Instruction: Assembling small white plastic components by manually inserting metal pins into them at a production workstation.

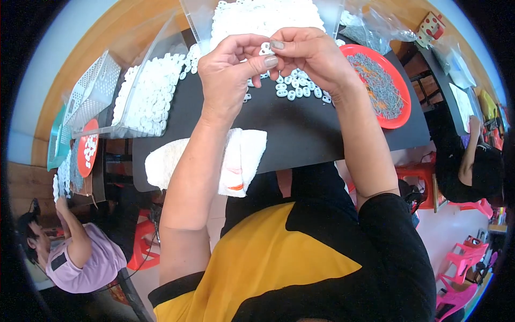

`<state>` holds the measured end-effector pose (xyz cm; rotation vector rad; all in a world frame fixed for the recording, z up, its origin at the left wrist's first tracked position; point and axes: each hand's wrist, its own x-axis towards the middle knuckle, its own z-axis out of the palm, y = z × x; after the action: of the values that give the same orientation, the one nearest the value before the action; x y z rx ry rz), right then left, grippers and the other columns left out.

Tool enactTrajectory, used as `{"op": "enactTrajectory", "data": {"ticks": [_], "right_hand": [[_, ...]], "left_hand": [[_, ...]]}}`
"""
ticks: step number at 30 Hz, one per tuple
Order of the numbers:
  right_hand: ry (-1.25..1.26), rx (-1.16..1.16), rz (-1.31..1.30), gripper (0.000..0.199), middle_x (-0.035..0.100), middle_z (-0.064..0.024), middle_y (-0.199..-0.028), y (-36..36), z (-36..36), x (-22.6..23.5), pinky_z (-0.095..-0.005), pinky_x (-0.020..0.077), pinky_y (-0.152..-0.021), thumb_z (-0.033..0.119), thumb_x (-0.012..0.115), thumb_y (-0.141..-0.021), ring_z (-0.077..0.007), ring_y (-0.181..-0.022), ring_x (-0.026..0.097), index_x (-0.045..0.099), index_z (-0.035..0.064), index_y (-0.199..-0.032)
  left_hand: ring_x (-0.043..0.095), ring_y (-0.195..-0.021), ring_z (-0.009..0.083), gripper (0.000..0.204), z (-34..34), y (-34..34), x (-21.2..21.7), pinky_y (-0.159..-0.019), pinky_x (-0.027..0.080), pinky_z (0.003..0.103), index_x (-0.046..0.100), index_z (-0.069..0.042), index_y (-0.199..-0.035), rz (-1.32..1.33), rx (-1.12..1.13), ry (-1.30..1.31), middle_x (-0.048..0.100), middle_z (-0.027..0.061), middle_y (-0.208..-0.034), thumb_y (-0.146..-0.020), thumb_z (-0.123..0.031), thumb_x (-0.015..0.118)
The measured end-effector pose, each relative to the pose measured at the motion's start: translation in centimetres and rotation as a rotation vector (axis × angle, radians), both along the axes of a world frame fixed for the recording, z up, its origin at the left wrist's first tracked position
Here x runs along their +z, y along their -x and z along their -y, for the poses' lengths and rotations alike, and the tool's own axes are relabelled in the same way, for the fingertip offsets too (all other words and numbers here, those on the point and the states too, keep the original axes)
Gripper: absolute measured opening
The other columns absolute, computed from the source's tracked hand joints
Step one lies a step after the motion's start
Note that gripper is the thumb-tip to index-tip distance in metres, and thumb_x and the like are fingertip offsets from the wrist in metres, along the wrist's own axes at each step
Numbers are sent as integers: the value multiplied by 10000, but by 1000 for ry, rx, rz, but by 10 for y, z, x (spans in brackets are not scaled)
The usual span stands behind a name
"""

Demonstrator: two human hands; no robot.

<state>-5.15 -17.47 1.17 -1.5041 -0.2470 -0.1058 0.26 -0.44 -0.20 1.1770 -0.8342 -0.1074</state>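
Observation:
Above the far part of the dark table (284, 142), a small white oval plastic piece with holes (265, 49) is pinched between my fingertips. My left hand (228, 61) grips it with thumb and fingers. From the other side, my right hand (316, 56) closes its thumb and fingertips on the same piece. Whether a nail is in it I cannot make out. Several loose white pieces (298, 88) of the same kind lie on the table just below my hands. To the right, a red plate (403, 104) bears a heap of thin grey nails (378, 86) with orange bits among them.
Clear bins of white pieces stand beyond my hands (257, 16) and at left (147, 94). A white towel (249, 155) lies at the near table edge. Plastic bags (375, 32) sit at far right. One person (86, 252) works at left, another (472, 161) at right.

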Motion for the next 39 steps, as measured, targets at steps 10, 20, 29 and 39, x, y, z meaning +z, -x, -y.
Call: {"op": "enactTrajectory", "data": {"ticks": [10, 20, 29, 39], "right_hand": [[59, -9, 38, 234, 612, -20, -688, 6, 1, 4, -180, 462, -566, 233, 558, -944, -99, -642, 626, 628, 26, -860], [27, 29, 32, 243, 612, -20, -688, 7, -5, 6, -198, 453, -572, 245, 560, -944, -112, -631, 620, 628, 27, -861], [31, 24, 58, 236, 613, -14, -696, 8, -5, 7, -197, 440, -570, 240, 560, -941, -102, -621, 608, 634, 29, -866], [1, 91, 33, 231, 597, -18, -662, 11, -6, 7, -189, 426, -535, 231, 583, -923, -97, -588, 591, 639, 15, -864]], "left_hand": [[616, -641, 58, 224, 2, 4, -1, -461, 440, 156, 655, -2, -1009, 117, 119, -73, 678, 62, -779, -798, -42, 722], [603, -622, 44, 207, -1, 6, -1, -461, 435, 146, 660, -14, -999, 95, 100, -15, 676, 39, -780, -808, -62, 721], [575, -588, 25, 236, 0, 5, -2, -457, 431, 137, 673, -45, -977, 176, 157, -36, 648, 8, -722, -765, -86, 769], [667, -658, 126, 150, -4, 15, 5, -566, 561, 216, 636, 20, -917, 173, 84, 28, 663, 69, -724, -788, 25, 711]]}}
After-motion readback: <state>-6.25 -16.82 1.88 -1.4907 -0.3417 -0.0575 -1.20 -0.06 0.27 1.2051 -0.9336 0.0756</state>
